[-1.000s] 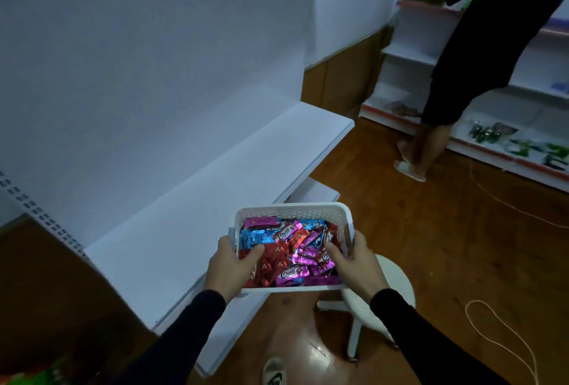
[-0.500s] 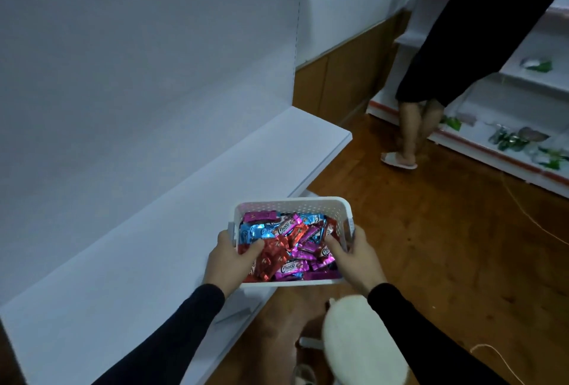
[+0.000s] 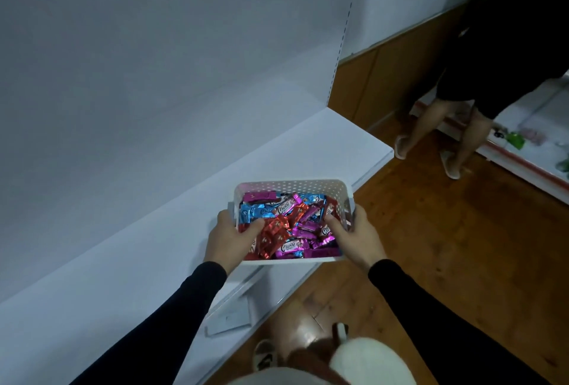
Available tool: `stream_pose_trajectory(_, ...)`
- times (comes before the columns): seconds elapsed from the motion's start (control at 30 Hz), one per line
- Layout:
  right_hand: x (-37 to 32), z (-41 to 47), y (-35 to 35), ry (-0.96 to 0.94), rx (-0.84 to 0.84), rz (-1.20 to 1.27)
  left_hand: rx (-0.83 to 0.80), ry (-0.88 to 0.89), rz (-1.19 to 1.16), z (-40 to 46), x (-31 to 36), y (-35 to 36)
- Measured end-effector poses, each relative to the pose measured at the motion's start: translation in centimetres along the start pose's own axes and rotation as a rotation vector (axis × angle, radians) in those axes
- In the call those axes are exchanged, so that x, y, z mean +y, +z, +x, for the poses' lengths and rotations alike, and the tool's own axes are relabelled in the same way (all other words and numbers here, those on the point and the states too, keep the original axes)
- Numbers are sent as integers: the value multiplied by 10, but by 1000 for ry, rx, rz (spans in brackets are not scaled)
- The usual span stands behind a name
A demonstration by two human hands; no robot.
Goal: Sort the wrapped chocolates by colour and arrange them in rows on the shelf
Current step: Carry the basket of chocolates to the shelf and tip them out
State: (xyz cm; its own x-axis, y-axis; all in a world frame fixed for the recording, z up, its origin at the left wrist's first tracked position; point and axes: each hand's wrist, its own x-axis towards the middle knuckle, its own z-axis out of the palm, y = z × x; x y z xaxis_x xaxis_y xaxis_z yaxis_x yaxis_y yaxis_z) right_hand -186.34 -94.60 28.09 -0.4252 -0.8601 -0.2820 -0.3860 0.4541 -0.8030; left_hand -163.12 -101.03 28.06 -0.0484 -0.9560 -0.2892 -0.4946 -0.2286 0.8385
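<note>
The wrapped chocolates (image 3: 288, 224) — red, blue, purple — fill a white basket (image 3: 292, 189) held over the shelf's (image 3: 154, 230) front edge. The left hand (image 3: 229, 238) and right hand (image 3: 357, 235) each grip a side, thumbs inside. Beyond, a person (image 3: 492, 46) stands at another rack (image 3: 529, 150).

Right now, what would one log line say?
stage: carrying | left hand: holds basket | right hand: holds basket | chocolates: unsorted | shelf: bare

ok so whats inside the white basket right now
The white basket holds a loose, unsorted pile of wrapped chocolates in red, blue and pink-purple foil. Lower layers and the basket floor are covered, so no count is possible.
</note>
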Motion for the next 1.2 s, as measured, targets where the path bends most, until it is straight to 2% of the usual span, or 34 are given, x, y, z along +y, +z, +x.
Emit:
stream_pose_trajectory(0.17,-16,50,-10,-15,-5,-51,-6,-36,-36,40,18,14)
stream_pose_trajectory(0.3,-28,98,-8,-43,-74,-73,61,-104,-51,70,21,19)
stream_pose_trajectory(0.47,-39,173,4,-118,-244,-119,256,-197,-119,103,18,34)
stream_pose_trajectory(0.67,-42,257,12,-266,-527,-201,500,-404,-195,112,17,82)
stream_pose_trajectory(0.8,-24,273,22,-283,-651,-245,535,-503,-207,101,5,103)
stream_pose_trajectory(0.93,-5,268,44,-280,-682,-269,523,-533,-205,94,-21,103)
stream_pose_trajectory(1.2,13,253,92,-240,-597,-205,481,-478,-200,100,-65,85)
